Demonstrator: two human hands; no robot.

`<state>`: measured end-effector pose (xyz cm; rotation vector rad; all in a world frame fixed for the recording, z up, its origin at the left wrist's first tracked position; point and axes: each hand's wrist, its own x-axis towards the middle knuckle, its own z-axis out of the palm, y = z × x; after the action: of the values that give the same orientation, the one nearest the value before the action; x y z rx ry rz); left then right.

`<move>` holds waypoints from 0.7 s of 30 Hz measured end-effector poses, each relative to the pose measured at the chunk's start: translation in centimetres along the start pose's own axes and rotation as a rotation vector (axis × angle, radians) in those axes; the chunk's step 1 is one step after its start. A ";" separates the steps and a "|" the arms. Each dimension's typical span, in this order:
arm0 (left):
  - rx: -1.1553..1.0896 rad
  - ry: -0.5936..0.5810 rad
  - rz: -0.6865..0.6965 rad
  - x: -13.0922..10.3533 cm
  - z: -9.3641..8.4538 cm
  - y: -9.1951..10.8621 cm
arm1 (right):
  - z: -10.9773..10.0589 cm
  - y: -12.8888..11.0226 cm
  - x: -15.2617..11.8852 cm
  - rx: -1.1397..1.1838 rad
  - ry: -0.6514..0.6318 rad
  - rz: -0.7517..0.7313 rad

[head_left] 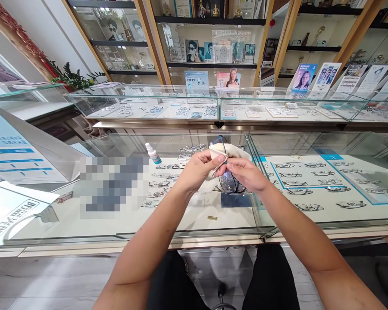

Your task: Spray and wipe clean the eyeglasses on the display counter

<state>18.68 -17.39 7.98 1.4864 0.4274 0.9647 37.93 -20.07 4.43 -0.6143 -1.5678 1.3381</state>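
A long, clear glass case [181, 221] with a white inside sits below both hands. The left hand [198, 172] pinches a soft cream cloth [237, 151] against thin, dark-rimmed glasses [224, 148]; the right hand [247, 173], just beside it, seems to grip the glasses. Wiping looks started; how much is left, I can't tell. A small white plastic spray bottle [153, 153] stands left of the left hand.

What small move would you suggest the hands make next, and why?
I would probably draw the cream cloth gently over a lens of the dark-framed glasses, keeping the frame steady: the left hand pinches the cloth close against the glasses, while the right hand appears to grip the frame just beside it.
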 end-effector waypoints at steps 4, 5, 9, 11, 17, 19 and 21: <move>-0.041 0.012 0.026 0.2 -0.1 -0.5 | 0.3 0.1 0.2 0.042 0.024 0.018; -0.046 0.019 0.031 0.3 -0.1 -0.6 | 0.3 0.1 0.3 0.040 0.033 0.026; -0.071 0.071 0.044 0.4 0.0 -1.0 | 0.1 0.3 0.3 0.009 0.042 0.054; -0.083 0.157 0.036 0.5 -0.1 -1.1 | -0.2 0.2 0.2 -0.026 0.048 0.064; -0.065 0.374 0.137 1.2 -1.9 -0.8 | -2.3 -1.2 -0.1 -0.223 0.139 -0.030; -0.072 0.418 0.177 1.5 -2.9 -0.6 | -3.4 -1.4 -0.1 -0.344 0.220 -0.012; -0.077 0.465 0.203 1.8 -3.8 -0.5 | -4.3 -1.2 0.0 -0.476 0.345 0.071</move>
<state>16.90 -13.54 7.67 1.2460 0.5707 1.4820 41.97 -18.47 5.38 -1.1378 -1.5867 0.8448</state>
